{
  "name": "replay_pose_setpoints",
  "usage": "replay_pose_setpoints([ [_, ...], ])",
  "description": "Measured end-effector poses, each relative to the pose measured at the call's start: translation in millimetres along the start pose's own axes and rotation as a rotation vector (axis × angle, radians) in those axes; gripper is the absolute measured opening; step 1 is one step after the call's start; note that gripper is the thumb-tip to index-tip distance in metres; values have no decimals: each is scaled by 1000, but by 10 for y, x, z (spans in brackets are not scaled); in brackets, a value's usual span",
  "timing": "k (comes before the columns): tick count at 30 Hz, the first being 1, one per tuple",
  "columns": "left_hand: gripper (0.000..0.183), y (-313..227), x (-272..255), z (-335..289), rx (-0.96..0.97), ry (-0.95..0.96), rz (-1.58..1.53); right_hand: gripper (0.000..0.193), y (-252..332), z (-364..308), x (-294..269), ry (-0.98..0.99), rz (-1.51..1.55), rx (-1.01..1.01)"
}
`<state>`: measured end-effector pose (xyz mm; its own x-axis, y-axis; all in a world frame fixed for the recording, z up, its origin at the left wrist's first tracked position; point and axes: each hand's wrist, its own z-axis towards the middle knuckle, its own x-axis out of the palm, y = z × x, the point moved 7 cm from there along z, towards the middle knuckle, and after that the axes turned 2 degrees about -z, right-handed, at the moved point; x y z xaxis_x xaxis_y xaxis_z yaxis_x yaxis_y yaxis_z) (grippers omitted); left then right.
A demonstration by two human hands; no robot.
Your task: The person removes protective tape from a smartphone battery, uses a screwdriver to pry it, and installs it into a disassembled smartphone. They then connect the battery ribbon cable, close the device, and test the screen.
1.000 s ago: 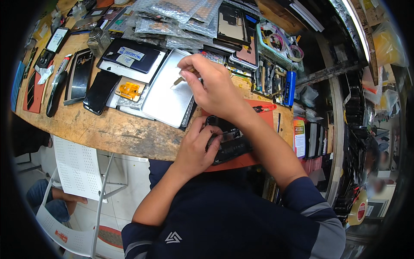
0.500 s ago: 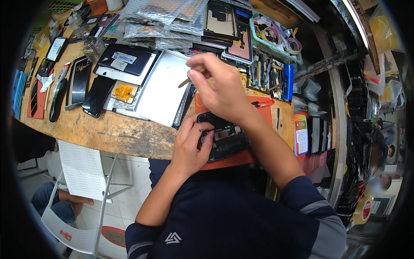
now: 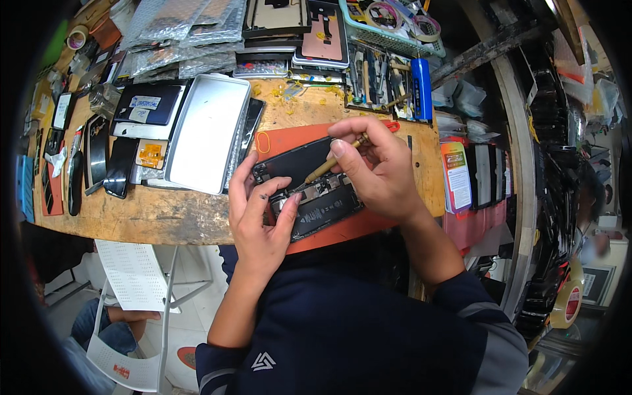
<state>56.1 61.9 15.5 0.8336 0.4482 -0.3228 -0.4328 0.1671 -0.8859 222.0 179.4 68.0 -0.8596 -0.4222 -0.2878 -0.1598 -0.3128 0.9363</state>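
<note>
The person has a dark phone lying opened up on an orange mat, close to the front edge of the bench, toward its right end. Its long way runs sideways on a slant: the left end sits nearer the front edge, and the right end points toward the bench's far right corner. A flat black panel lies along its far side, slanted the same way.

The left hand is at the phone's left end. Its thumb and pointing finger reach over the phone with a little gap between them. I can't tell if they pinch some tiny part.

The right hand is half closed, with its thumb and fingers around a thin gold-coloured tool. The tool leans, its tip aimed down and left at the phone's middle. I can't see whether the tip touches.

Left of the mat is a white tray. A blue tube is by the bench's right edge.
</note>
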Motion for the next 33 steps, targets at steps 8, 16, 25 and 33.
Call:
replay_pose_setpoints([
  [8,18,-20,25,-15,26,-18,20,19,-91,-70,-10,7,27,-7],
  [16,15,-43,16,-11,1,0,13,21,-60,-98,-33,50,-3,-12],
  [25,12,-63,9,-11,48,6,76,19,-77,-104,-36,10,1,-13],
  [33,9,-114,1,2,90,19,137,20,-96,-116,-62,-6,17,24],
])
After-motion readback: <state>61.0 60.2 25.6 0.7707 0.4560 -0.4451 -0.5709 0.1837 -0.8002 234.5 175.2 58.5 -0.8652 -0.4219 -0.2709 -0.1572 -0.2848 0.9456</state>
